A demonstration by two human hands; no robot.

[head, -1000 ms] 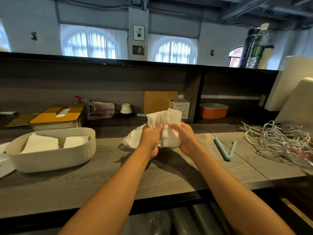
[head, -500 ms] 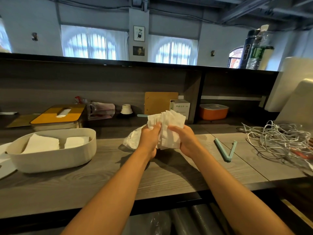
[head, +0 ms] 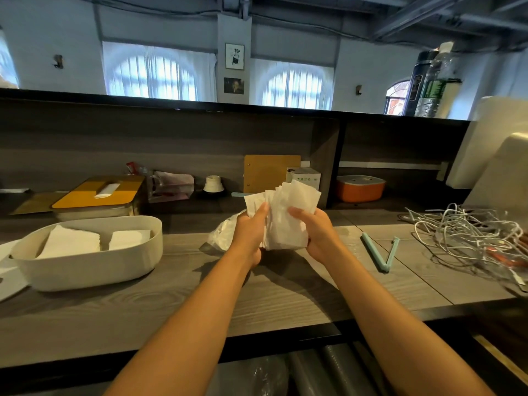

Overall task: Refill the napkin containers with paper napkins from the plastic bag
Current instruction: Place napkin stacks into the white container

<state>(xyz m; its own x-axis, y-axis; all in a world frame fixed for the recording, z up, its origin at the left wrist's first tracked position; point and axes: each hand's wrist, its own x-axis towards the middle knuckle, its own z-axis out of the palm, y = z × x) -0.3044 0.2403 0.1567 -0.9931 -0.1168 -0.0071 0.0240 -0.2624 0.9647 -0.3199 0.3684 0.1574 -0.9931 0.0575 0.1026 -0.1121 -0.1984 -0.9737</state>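
Both of my hands hold a fanned stack of white paper napkins [head: 285, 221] upright above the middle of the counter. My left hand [head: 250, 234] grips its left edge, and my right hand [head: 315, 234] curls round its right side. The clear plastic bag [head: 221, 237] lies crumpled on the counter just behind my left hand. To the left stands an open white oval napkin container [head: 85, 270] with two piles of napkins inside. Behind it sits a second container with a yellow slotted lid [head: 98, 194], a napkin showing through the slot.
A light blue bag clip [head: 381, 251] lies open on the counter right of my hands. A tangle of white cables [head: 468, 232] fills the far right. An orange lidded box [head: 360, 188], a small white carton [head: 304, 178] and a brown board [head: 270, 172] stand on the back shelf.
The napkin stack has risen slightly and fanned out wider between my hands. My left thumb has shifted up along its left edge.
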